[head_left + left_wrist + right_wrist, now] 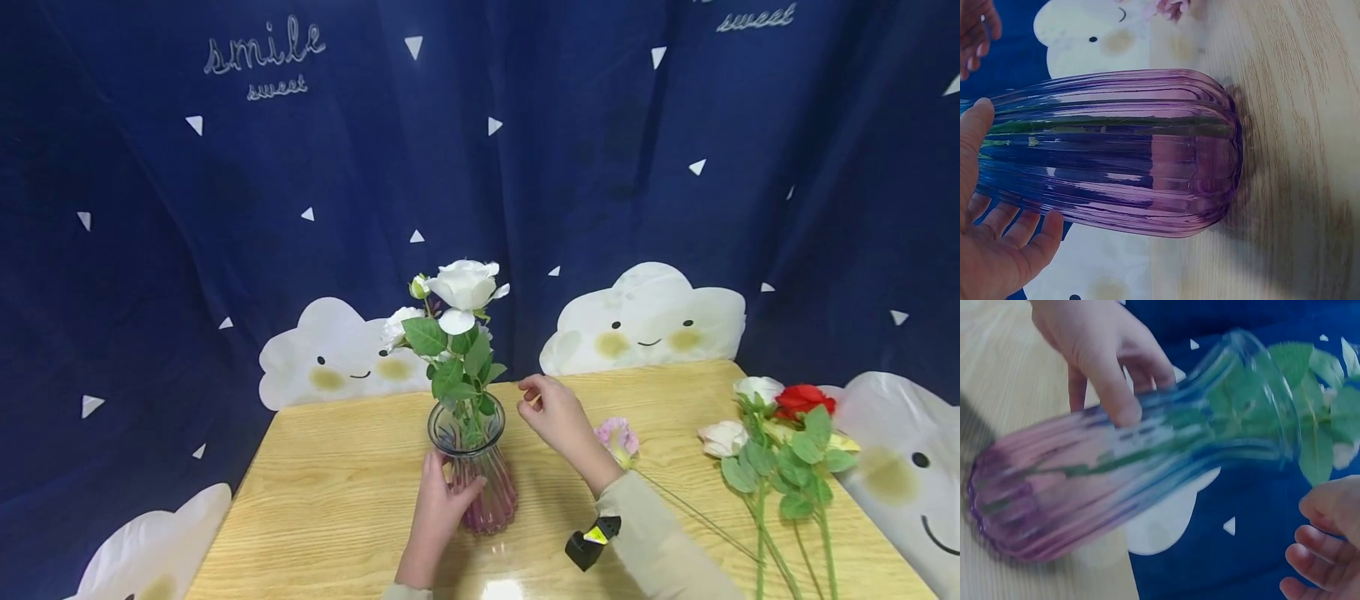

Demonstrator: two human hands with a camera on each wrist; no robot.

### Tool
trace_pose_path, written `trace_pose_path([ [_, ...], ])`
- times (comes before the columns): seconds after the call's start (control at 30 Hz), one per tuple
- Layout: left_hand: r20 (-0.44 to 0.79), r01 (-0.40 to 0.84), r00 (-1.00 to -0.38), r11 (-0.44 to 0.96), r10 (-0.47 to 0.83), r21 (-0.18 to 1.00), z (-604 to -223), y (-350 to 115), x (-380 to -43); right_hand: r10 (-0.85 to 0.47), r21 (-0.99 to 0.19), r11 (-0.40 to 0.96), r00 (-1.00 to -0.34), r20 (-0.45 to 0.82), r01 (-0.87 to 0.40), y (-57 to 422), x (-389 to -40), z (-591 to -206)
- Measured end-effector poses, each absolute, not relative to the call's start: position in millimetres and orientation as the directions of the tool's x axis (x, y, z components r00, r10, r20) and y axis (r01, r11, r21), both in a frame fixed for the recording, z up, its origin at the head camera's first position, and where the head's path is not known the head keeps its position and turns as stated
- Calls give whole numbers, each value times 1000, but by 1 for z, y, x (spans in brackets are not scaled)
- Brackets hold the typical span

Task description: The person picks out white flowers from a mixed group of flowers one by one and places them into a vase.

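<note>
A ribbed glass vase (pixel 493 496), bluish at the neck and pink-purple at the base, stands on the wooden table. White roses (pixel 467 286) with green leaves rise out of its mouth, and green stems show through the glass. My left hand (pixel 438 507) holds the vase around its narrower part, thumb on one side and fingers on the other, as the left wrist view also shows. Just right of the rim is my right hand (pixel 557 414), its fingers loosely bent with nothing in them. In the right wrist view this hand (pixel 1334 536) is close to the leaves (pixel 1316 434).
A pink flower (pixel 619 437) with a long stem lies beside my right forearm. Farther right on the table (pixel 322 500) lie a red rose (pixel 804 401), white roses (pixel 723 438) and leafy stems. A dark blue curtain (pixel 352 167) with white clouds hangs behind.
</note>
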State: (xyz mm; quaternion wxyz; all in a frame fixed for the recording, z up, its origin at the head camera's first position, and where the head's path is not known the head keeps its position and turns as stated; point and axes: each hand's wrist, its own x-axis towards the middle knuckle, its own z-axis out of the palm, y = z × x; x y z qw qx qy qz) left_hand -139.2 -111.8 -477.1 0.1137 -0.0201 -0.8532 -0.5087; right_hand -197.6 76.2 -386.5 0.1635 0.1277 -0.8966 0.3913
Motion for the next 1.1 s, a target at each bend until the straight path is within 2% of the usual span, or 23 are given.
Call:
trace_pose_path([
  [0.43,207,142,-975,493,-79,858,-479,-112,-140,-14,-697,693,-970,244,-185,127,-199,-405],
  [1.1,188,123,-978,489,-86,863,-478,-113,-141,174,-688,724,-955,240,-41,206,-189,-433],
])
